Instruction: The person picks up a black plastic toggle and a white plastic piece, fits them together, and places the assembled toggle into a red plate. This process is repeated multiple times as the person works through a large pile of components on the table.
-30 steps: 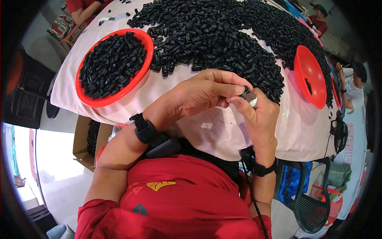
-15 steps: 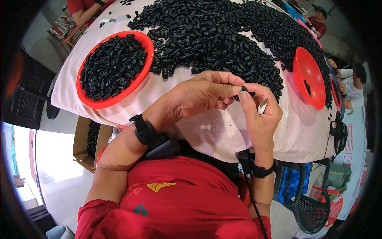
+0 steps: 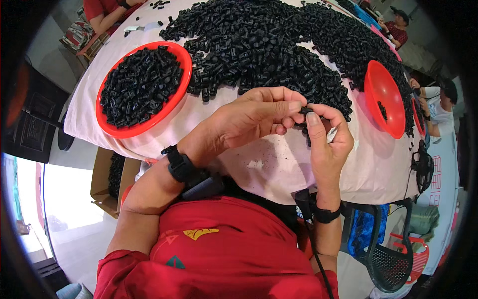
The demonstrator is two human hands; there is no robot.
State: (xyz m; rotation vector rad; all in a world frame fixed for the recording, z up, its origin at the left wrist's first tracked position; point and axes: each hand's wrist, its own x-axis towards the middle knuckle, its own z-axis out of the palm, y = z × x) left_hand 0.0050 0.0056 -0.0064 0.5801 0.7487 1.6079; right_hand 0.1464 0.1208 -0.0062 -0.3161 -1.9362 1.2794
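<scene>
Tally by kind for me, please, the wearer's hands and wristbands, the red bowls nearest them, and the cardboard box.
Hands: 2 (left hand, right hand)
Black wristbands: 2 (left one, right one)
Red bowls: 2 (heaped one, sparsely filled one)
Cardboard box: 1
Total: 7

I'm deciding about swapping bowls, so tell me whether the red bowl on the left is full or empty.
Full: black parts are piled up inside the left red bowl, hiding its bottom entirely.

Head view, one: wide fisheye, worn on your head, facing down; near your red shirt [image 3: 219, 254], lower centre of frame, and the surface [image 3: 378, 174], upper centre.
</scene>
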